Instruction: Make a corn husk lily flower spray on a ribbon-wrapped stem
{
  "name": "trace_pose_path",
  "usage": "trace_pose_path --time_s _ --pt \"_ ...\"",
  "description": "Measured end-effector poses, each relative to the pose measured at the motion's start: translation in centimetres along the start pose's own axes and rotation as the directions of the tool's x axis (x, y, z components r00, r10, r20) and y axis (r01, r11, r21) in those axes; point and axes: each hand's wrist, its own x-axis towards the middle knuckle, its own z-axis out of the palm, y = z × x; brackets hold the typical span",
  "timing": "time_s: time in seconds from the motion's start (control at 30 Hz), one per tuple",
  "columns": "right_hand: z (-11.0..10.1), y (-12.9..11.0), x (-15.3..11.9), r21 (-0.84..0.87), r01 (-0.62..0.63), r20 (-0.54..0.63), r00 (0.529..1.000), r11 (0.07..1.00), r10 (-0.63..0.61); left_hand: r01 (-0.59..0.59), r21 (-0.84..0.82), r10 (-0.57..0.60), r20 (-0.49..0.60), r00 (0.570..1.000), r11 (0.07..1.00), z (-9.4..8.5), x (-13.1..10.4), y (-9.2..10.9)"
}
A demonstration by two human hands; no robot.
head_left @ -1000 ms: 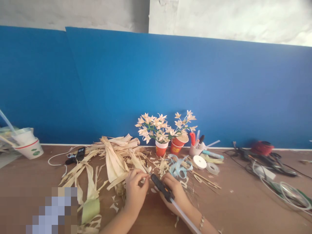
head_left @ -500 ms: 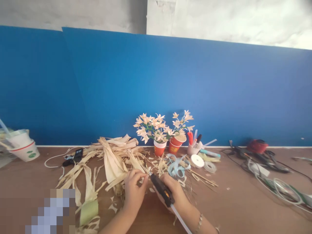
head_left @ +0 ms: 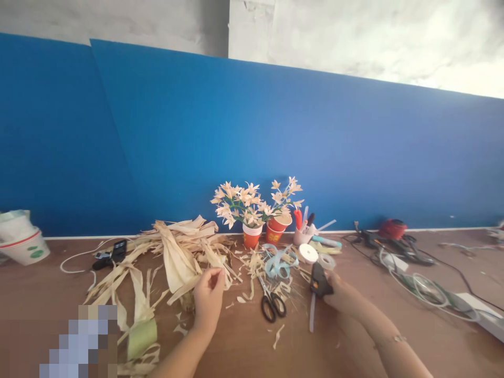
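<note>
My right hand (head_left: pixel 337 293) grips a black hot glue gun (head_left: pixel 319 280) low over the table, right of the scissors. A pale glue stick (head_left: pixel 312 314) sticks out of its back end. My left hand (head_left: pixel 208 299) is closed in a pinch in front of the dried husks (head_left: pixel 179 260); whatever sits between its fingertips is too small to make out. Black-handled scissors (head_left: pixel 272 304) lie between my hands, beside a loose light blue ribbon (head_left: pixel 280 262). Pale handmade flowers (head_left: pixel 244 202) on green stems stand in red paper cups (head_left: pixel 252 237) behind.
A pen cup (head_left: pixel 301 237), a white roll (head_left: pixel 308 254) and a clear tape roll (head_left: pixel 326 261) stand back right. Cables (head_left: pixel 429 291) tangle at the far right. Paper cups (head_left: pixel 25 247) are at the far left, with a black device (head_left: pixel 114 253) nearer. Husk scraps litter the middle.
My right hand has carried the glue gun right, away from my left hand, uncovering the scissors. My left hand stays pinched near the husks. The view has shifted slightly.
</note>
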Motion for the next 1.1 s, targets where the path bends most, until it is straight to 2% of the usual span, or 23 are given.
trace_pose_path --time_s 0.07,0.1,0.13,0.2,0.23,0.27,0.3,0.33,0.4,0.43,0.5,0.63,1.0,1.07,1.1 --pt "-0.3 -0.9 -0.4 -0.161 -0.07 0.063 0.995 0.984 0.081 0.099 -0.069 -0.097 0.037 0.995 0.993 0.1 -0.1 0.3" --pt "-0.6 -2.1 -0.7 -0.257 -0.081 0.024 0.996 0.963 0.09 0.14 -0.092 -0.135 0.056 0.989 0.986 0.2 -0.2 0.4" --pt "-0.7 -3.8 -1.0 -0.326 -0.067 -0.045 0.997 0.943 0.055 0.169 -0.112 -0.162 0.07 0.984 0.979 0.3 -0.2 0.5" --pt "-0.6 -8.2 -1.8 -0.36 0.056 -0.108 0.989 0.931 -0.102 0.191 -0.145 -0.182 0.074 0.981 0.971 0.3 -0.2 0.7" --pt "-0.3 -10.6 -2.2 -0.317 0.198 -0.07 0.971 0.927 -0.231 0.187 -0.16 -0.179 0.065 0.982 0.969 0.3 -0.2 0.7" --pt "0.3 -12.9 -2.6 -0.232 0.374 0.014 0.924 0.898 -0.381 0.179 -0.171 -0.172 0.053 0.984 0.969 0.2 -0.1 0.7" --pt "1.1 -15.1 -3.0 -0.112 0.53 0.074 0.848 0.841 -0.525 0.171 -0.176 -0.166 0.039 0.985 0.969 0.1 0.0 0.7" --pt "2.0 -17.0 -3.4 -0.002 0.623 0.123 0.777 0.782 -0.618 0.165 -0.175 -0.163 0.022 0.986 0.971 0.0 0.1 0.6" --pt "4.0 -19.8 -3.8 0.095 0.691 0.191 0.693 0.716 -0.695 0.155 -0.159 -0.159 -0.011 0.987 0.975 -0.2 0.3 0.4" --pt "4.9 -20.8 -3.9 0.091 0.703 0.2 0.681 0.706 -0.704 0.149 -0.15 -0.155 -0.026 0.988 0.977 -0.3 0.4 0.3" --pt "6.4 -21.8 -3.9 0.062 0.733 0.247 0.646 0.677 -0.722 0.139 -0.141 -0.146 -0.044 0.988 0.98 -0.4 0.5 0.0" --pt "8.0 -22.2 -3.3 -0.065 0.74 0.296 0.655 0.67 -0.695 0.149 -0.143 -0.157 -0.046 0.986 0.978 -0.4 0.6 -0.5" --pt "8.9 -21.6 -3.1 -0.052 0.779 0.252 0.615 0.624 -0.747 0.164 -0.119 -0.17 -0.041 0.985 0.979 -0.3 0.7 -0.6" --pt "8.7 -21.3 -3.1 0.006 0.756 0.232 0.636 0.655 -0.736 0.169 -0.117 -0.175 -0.036 0.984 0.979 -0.3 0.7 -0.6" --pt "8.5 -21.1 -3.1 0.064 0.723 0.207 0.665 0.688 -0.718 0.172 -0.114 -0.177 -0.032 0.984 0.978 -0.3 0.7 -0.5"
